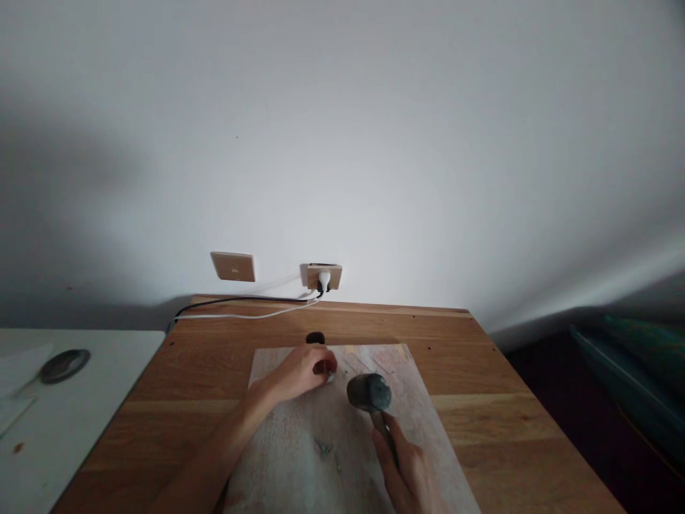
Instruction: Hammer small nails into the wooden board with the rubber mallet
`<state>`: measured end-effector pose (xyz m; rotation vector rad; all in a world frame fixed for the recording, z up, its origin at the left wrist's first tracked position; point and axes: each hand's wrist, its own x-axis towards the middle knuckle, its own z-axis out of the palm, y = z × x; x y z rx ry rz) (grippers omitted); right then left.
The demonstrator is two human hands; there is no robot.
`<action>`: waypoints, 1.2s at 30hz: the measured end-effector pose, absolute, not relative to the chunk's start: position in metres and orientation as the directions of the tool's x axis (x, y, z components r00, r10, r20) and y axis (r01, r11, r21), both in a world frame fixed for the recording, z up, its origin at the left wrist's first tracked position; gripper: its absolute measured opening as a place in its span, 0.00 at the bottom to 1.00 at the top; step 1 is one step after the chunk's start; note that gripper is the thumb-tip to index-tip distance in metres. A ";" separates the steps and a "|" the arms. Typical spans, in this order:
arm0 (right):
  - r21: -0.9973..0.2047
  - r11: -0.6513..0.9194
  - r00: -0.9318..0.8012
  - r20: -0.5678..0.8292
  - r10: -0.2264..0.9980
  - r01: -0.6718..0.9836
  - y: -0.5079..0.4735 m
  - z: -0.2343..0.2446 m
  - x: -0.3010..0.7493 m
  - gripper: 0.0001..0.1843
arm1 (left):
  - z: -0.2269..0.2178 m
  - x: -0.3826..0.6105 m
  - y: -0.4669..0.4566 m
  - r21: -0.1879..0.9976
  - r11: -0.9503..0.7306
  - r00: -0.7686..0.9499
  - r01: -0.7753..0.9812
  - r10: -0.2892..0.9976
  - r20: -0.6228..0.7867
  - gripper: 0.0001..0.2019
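My right hand (pixel 409 471) is wrapped round the handle of a mallet (pixel 369 392) with a dark, rubber-looking head. The mallet head is over the right part of a pale, worn board (pixel 289 442). Farther forward and to the left, my left hand (pixel 307 368) is closed in a pinch low over the board. A small light-coloured bit shows at its fingertips, too small to name. Several small metal pieces, like nails or screws (pixel 324 448), lie on the board between my arms. More thin ones lie near the board's far edge. A dark round object (pixel 315 338) stands just behind my left hand.
The board lies on a wooden tabletop (pixel 497 421) against a white wall. A plug sits in a wall socket (pixel 324 277), its black and white cables (pixel 246 307) running left along the back edge. A white surface (pixel 107 385) with a dark round lid-like thing (pixel 65 365) adjoins on the left.
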<state>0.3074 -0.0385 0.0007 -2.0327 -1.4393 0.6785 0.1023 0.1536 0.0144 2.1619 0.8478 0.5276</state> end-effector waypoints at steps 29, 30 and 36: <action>-0.769 -0.148 0.051 -0.149 0.988 0.622 0.007 0.049 0.292 0.27 | 0.004 0.100 0.155 0.893 -0.327 0.665 0.308 0.745 0.044 0.30; -0.758 -0.151 0.043 -0.160 0.986 0.634 0.006 0.048 0.292 0.26 | 0.004 0.101 0.155 0.896 -0.326 0.663 0.300 0.747 0.049 0.30; -0.750 -0.144 0.057 -0.141 0.988 0.646 0.001 0.043 0.289 0.27 | 0.004 0.100 0.154 0.926 -0.298 0.665 0.230 0.743 0.074 0.28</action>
